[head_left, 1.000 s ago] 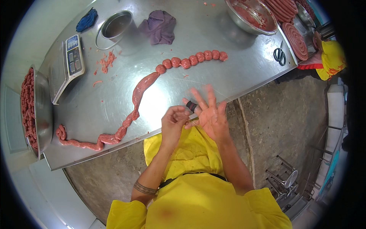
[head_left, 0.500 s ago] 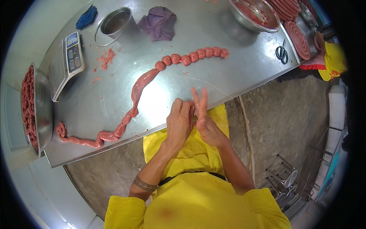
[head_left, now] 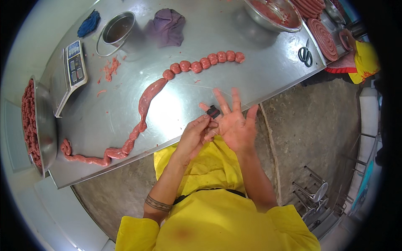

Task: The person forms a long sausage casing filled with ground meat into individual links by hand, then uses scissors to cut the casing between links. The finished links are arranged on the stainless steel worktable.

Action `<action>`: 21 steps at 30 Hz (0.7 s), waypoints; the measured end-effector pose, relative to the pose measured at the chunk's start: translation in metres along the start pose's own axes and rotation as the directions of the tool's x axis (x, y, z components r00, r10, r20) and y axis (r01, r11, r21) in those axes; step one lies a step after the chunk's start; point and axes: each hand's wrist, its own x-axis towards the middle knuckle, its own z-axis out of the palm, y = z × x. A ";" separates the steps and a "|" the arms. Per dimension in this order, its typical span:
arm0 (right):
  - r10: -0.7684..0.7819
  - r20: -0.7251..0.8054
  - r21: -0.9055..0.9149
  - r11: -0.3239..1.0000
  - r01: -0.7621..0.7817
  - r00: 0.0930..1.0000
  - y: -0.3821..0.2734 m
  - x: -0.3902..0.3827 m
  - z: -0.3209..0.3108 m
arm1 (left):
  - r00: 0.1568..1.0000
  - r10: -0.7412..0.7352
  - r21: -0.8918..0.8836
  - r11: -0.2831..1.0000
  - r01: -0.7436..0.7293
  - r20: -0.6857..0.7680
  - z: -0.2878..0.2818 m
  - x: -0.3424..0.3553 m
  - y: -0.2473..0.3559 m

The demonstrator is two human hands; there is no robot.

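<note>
My right hand (head_left: 238,129) is palm up with fingers spread, over the table's near edge. On one of its fingers sits a black band (head_left: 213,111), like a wrap with a thin red line. The fingertips of my left hand (head_left: 193,136) are closed on the lower edge of this band. White string loops by the right little finger, and a thin string (head_left: 200,86) runs over the table behind the hands. Beyond them lies a sausage chain (head_left: 196,67), tied into round links at its right end. Its long untied part (head_left: 150,95) curves down to the left.
The metal table (head_left: 268,79) carries a scale (head_left: 72,69), a metal pail (head_left: 119,31), a purple cloth (head_left: 167,26), a blue cloth (head_left: 88,24), meat scraps (head_left: 111,69) and scissors (head_left: 305,55). Bowls of meat stand far left and back right, near coiled sausage (head_left: 323,39).
My right hand has turned palm up and spread its fingers, bringing the black band into sight. My left fingers have moved onto the band. The view has shifted slightly.
</note>
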 end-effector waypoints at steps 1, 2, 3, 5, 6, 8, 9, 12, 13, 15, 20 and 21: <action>0.009 -0.026 -0.033 0.999 -0.010 1.000 0.001 0.000 -0.001 | 1.000 -0.011 -0.017 1.000 0.011 0.015 0.000 0.001 0.001; 0.027 -0.023 -0.094 0.995 -0.029 0.999 0.002 0.000 -0.002 | 0.999 -0.015 -0.037 0.999 0.016 0.029 0.001 0.002 0.001; 0.015 -0.035 -0.101 0.995 -0.019 0.999 0.003 0.000 -0.002 | 0.998 -0.015 -0.068 0.997 0.020 0.061 0.001 0.003 0.000; 0.014 -0.001 -0.174 0.985 -0.014 1.000 0.003 -0.001 -0.002 | 0.997 -0.046 -0.089 0.995 0.051 0.059 0.002 0.006 -0.003; 0.002 -0.004 -0.052 0.999 -0.002 1.000 0.002 -0.002 -0.003 | 0.997 -0.077 -0.101 0.992 0.079 0.029 0.002 0.008 -0.005; -0.012 -0.051 0.108 0.994 0.018 0.999 -0.004 -0.006 -0.004 | 0.992 -0.076 -0.046 0.996 0.081 0.101 0.003 0.014 -0.010; -0.043 0.005 0.224 0.974 0.041 0.999 -0.009 -0.009 -0.005 | 0.982 -0.071 -0.012 0.997 0.075 0.173 0.004 0.017 -0.013; -0.099 -0.048 0.265 0.958 0.108 0.994 -0.030 -0.023 -0.014 | 0.993 -0.026 0.286 0.958 -0.007 0.113 0.012 0.025 -0.020; -0.102 -0.134 0.232 0.964 0.131 0.986 -0.039 -0.031 -0.019 | 0.982 0.002 0.450 0.889 -0.088 0.190 0.017 0.027 -0.022; -0.093 -0.157 0.182 0.976 0.121 0.983 -0.057 -0.053 -0.036 | 0.962 0.023 0.739 0.636 -0.222 0.270 0.027 0.030 -0.021; -0.098 -0.360 -0.423 0.903 -0.068 0.928 -0.137 -0.173 -0.120 | 0.550 0.711 0.884 -0.228 -0.409 0.438 -0.004 0.039 0.050; -0.093 -0.471 -0.486 0.858 -0.170 0.877 -0.157 -0.208 -0.147 | 0.447 0.708 0.836 -0.444 -0.322 0.548 -0.023 0.042 0.075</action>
